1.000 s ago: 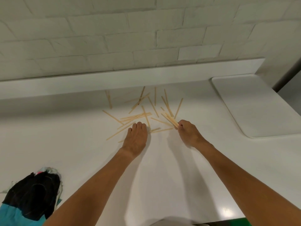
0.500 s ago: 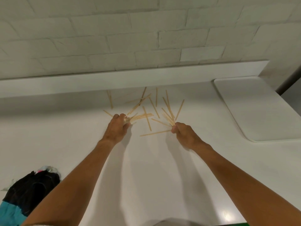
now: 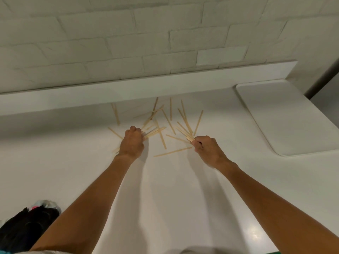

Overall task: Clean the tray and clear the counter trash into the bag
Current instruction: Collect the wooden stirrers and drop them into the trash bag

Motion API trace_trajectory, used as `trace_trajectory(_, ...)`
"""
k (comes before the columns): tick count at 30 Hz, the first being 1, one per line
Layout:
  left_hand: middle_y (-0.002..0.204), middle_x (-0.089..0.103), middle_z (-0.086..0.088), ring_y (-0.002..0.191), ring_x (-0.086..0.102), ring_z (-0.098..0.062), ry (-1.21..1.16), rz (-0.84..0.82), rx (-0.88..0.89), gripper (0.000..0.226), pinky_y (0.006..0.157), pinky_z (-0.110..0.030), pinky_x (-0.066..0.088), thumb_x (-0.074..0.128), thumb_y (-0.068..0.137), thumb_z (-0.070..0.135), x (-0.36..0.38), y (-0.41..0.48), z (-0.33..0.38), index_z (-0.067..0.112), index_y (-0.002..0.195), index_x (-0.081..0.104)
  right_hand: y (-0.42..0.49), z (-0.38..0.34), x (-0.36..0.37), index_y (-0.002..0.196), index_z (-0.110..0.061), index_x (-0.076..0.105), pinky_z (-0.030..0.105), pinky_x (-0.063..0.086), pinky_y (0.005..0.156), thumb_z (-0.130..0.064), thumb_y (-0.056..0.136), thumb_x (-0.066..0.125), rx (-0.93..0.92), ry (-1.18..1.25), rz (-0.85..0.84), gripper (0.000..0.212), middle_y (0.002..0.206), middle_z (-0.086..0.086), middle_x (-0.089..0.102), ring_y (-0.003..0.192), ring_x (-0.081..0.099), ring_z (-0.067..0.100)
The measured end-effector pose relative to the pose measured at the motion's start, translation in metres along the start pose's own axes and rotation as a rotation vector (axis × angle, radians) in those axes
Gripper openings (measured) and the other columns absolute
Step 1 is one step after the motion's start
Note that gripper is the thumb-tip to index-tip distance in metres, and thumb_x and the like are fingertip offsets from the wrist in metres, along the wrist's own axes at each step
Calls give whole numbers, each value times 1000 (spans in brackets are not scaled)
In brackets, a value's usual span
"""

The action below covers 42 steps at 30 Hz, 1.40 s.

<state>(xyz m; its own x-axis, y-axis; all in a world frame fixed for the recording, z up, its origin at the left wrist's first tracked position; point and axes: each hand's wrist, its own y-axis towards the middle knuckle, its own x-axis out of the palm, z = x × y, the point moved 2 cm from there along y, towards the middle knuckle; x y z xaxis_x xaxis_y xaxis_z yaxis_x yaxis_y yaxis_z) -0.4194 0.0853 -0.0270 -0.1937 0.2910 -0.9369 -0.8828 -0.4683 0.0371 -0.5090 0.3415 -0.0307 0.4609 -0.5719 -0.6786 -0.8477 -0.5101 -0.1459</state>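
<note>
Several thin wooden sticks [image 3: 166, 123] lie scattered on the white counter [image 3: 165, 189] near the back ledge. My left hand [image 3: 132, 142] is curled round a bunch of these sticks at the left side of the pile. My right hand [image 3: 207, 149] pinches a few sticks at the right side of the pile. One loose stick [image 3: 172, 151] lies flat between the two hands. A white tray [image 3: 289, 116] sits on the counter at the right. A black bag [image 3: 25, 226] with trash at its mouth shows at the lower left corner.
A raised white ledge [image 3: 128, 88] runs along the back under a white brick wall. The counter's front edge lies at the bottom of the view, with a green strip at the lower right corner.
My left hand slid left and up over the pile and closed round a bunch of sticks. My right hand stayed at the pile's right side, still pinching sticks.
</note>
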Motion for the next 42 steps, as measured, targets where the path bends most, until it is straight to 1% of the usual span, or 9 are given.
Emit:
trace_trajectory(4, 118, 50, -16, 107, 46, -29, 104, -19, 14, 25, 79, -35, 44, 42, 94, -2, 4, -3, 2, 0, 118, 51, -2, -3, 2, 72, -1, 51, 32, 42, 57, -22, 98, 44, -34, -10, 20, 34, 70, 8, 62, 58, 50, 17)
trace_trajectory(7, 105, 59, -18, 98, 51, -33, 89, 15, 11, 17, 69, -36, 39, 41, 99, 7, 1, -6, 3, 2, 113, 50, -4, -3, 0, 76, 1, 56, 35, 45, 59, -22, 98, 42, -44, -11, 34, 35, 73, 10, 64, 62, 55, 22)
trace_trajectory(12, 93, 64, -13, 81, 58, -33, 111, 93, 53, 10, 62, -35, 35, 44, 97, 3, -14, -17, 4, 8, 103, 50, -14, -9, -2, 78, 5, 58, 25, 40, 57, -19, 99, 43, -59, 4, 47, 35, 75, 13, 65, 58, 51, 11)
trace_trajectory(17, 101, 64, -13, 85, 57, -33, 20, 77, -81, 18, 67, -35, 36, 42, 95, 1, -22, -27, -1, 7, 103, 58, -25, -15, 2, 76, 1, 60, 24, 41, 57, -20, 99, 44, -60, 46, 45, 35, 74, 9, 66, 62, 55, 16)
trace_trajectory(22, 119, 64, -10, 106, 59, -33, -239, -18, -166, 17, 78, -32, 40, 36, 99, 6, -21, -43, -2, 6, 104, 52, -38, -11, 8, 78, -5, 63, 29, 48, 65, -17, 96, 43, 4, 122, 47, 29, 76, 7, 67, 74, 64, 24)
trace_trajectory(27, 113, 58, -8, 83, 53, -17, -400, -148, -31, 21, 60, -24, 38, 29, 105, 16, -18, -65, 30, 3, 102, 45, -54, 2, 2, 73, -13, 63, 30, 48, 64, -16, 95, 43, 47, 155, 75, 30, 73, 1, 65, 74, 64, 25)
trace_trajectory(30, 93, 54, 2, 70, 47, -8, -437, -206, 67, 21, 56, -24, 34, 28, 106, 20, -14, -80, 59, 7, 98, 43, -68, 16, -13, 75, -8, 66, 34, 50, 63, -14, 96, 45, 72, 172, 107, 30, 74, 3, 65, 74, 65, 29)
trace_trajectory(33, 78, 49, 5, 61, 43, -11, -435, -281, 157, 20, 55, -25, 34, 28, 106, 20, -6, -89, 90, 9, 96, 42, -85, 35, -33, 78, -6, 68, 38, 53, 69, -13, 96, 46, 89, 208, 150, 29, 76, 7, 67, 75, 65, 30)
trace_trajectory(42, 72, 49, -5, 59, 41, -18, -380, -515, 447, 22, 55, -34, 34, 31, 105, 24, 60, -137, 270, 9, 92, 39, -206, 161, -147, 95, -4, 70, 27, 51, 73, -22, 102, 47, 266, 204, 382, 29, 80, 2, 68, 79, 64, 20)
